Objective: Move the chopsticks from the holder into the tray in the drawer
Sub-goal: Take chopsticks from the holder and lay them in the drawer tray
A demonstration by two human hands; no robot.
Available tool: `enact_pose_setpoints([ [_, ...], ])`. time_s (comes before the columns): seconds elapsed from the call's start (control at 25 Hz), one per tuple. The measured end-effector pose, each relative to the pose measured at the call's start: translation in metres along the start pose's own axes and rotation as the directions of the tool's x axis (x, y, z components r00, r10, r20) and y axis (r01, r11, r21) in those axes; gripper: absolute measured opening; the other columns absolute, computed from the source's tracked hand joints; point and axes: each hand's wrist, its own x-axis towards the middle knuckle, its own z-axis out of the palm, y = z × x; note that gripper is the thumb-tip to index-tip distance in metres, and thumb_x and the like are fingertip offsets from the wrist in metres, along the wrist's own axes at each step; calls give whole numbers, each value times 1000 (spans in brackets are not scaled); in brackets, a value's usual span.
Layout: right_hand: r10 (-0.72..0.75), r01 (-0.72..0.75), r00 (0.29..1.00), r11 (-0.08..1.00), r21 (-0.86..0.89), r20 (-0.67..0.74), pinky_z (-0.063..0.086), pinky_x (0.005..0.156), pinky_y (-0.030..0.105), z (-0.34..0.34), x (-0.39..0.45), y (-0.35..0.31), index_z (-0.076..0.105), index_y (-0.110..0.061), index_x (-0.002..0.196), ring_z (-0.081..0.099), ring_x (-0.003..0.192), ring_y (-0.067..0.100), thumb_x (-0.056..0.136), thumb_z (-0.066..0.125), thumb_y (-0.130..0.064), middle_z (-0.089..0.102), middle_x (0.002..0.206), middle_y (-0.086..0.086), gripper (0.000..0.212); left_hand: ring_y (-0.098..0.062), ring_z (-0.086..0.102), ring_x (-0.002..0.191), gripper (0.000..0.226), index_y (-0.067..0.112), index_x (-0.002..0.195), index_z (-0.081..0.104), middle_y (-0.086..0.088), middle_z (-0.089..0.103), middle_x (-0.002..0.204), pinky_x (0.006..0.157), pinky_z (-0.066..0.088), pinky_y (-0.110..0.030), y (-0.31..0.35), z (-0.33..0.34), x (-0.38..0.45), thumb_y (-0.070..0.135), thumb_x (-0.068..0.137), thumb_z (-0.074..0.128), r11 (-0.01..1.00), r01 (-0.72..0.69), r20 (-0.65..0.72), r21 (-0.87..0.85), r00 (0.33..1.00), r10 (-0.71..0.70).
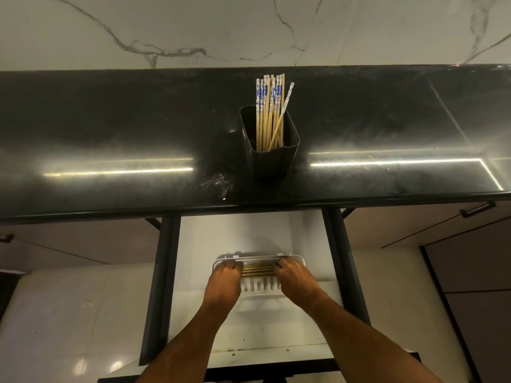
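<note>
- Down in the open drawer [193,244], a few chopsticks [257,270] lie side by side across the white tray [258,288], running left to right along its far half.
- Only their middle stretch shows to you — both ends are hidden under your hands.
- Your left hand [226,275] sits palm down over the left ends, fingers curled onto them; your right hand [293,273] mirrors it on the right ends.
- Whether the fingers actually pinch the sticks or just press on them, you cannot tell from this angle.
- Both forearms reach forward and converge slightly toward the tray, wrists roughly level, knuckles facing up.
- Nearer you, the slotted front part of the tray is bare, and the pale drawer floor spreads around it on all sides.
- Dark drawer rails [161,286] flank your arms left and right, well apart from them.
- Above the drawer, the glossy black countertop [110,134] overhangs its back end.
- On that counter stands the black holder [272,161], upright, with a bundle of blue-and-white-topped chopsticks in the holder [269,111] — one leans out to the right.
- Behind the counter rises a veined marble wall [193,29].
</note>
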Motion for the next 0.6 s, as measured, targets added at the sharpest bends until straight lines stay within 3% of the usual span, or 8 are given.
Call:
enact_pose_setpoints([
  [0.12, -27, 28, 995, 1000, 9, -98, 55, 101, 38, -4, -11, -2, 65, -9, 126, 65, 115, 26, 96, 63, -12, 68, 125, 11, 31, -23, 64, 110, 39, 17, 123, 66, -5, 69, 122, 97, 54, -35, 4, -6, -6, 18, 84, 73, 997, -78, -102, 4, 992, 79],
  [0.24, -58, 61, 971, 998, 7, -231, 58, 95, 34, -18, -23, -5, 60, -10, 128, 67, 106, 21, 91, 72, -23, 67, 121, 8, 41, -20, 66, 103, 38, 16, 117, 66, -3, 70, 114, 98, 52, -31, 7, -23, -15, 25, 82, 77, 985, -163, -170, 53, 971, 170],
  [0.32, -51, 41, 954, 998, -39, -297, 52, 102, 35, -30, -28, -6, 55, -9, 134, 65, 113, 24, 86, 77, -33, 64, 128, 11, 58, -20, 66, 99, 46, 14, 115, 65, -4, 69, 109, 95, 53, -32, 6, -36, -18, 33, 77, 83, 977, -207, -245, 52, 946, 214],
  [0.4, -7, -34, 936, 993, -112, -352, 41, 110, 41, -45, -29, -9, 49, -5, 143, 59, 128, 32, 85, 77, -38, 58, 141, 16, 72, -24, 65, 107, 49, 11, 122, 62, -8, 66, 118, 101, 51, -36, 6, -52, -17, 36, 83, 76, 970, -225, -330, 93, 912, 243],
  [0.6, 25, -123, 887, 975, -184, -462, 36, 117, 48, -108, -23, -21, 35, -4, 152, 43, 142, 35, 95, 64, -39, 43, 154, 20, 73, -32, 51, 133, 59, 6, 142, 48, -16, 55, 142, 115, 38, -46, 14, -115, -7, 34, 93, 62, 958, -194, -474, 212, 837, 275],
])
